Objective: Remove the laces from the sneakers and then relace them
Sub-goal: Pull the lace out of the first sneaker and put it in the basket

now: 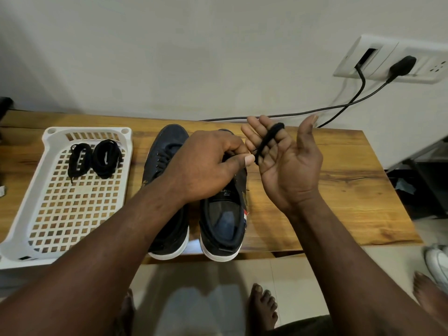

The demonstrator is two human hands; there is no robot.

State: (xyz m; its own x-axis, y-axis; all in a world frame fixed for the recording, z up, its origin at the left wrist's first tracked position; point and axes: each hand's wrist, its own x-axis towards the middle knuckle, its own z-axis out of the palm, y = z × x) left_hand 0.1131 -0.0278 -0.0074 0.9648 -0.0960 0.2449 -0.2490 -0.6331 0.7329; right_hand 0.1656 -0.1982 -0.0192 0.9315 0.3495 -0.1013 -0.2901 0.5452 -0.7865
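The black lace [269,139] drapes over the fingers of the right hand [288,161], spread palm-up; the left hand [206,163] pinches its lower end above the sneakers [221,221], partly hiding them, at the tabletop's [327,185] front edge; a white basket [48,137] at the left edge holds two coiled laces [105,155].

Only legible mark: a white "S" on the tongue label [226,193] of the right sneaker [218,221]. The row of small white letters just above it is partly covered by the left hand [206,163] and can't be read. No other text is legible.
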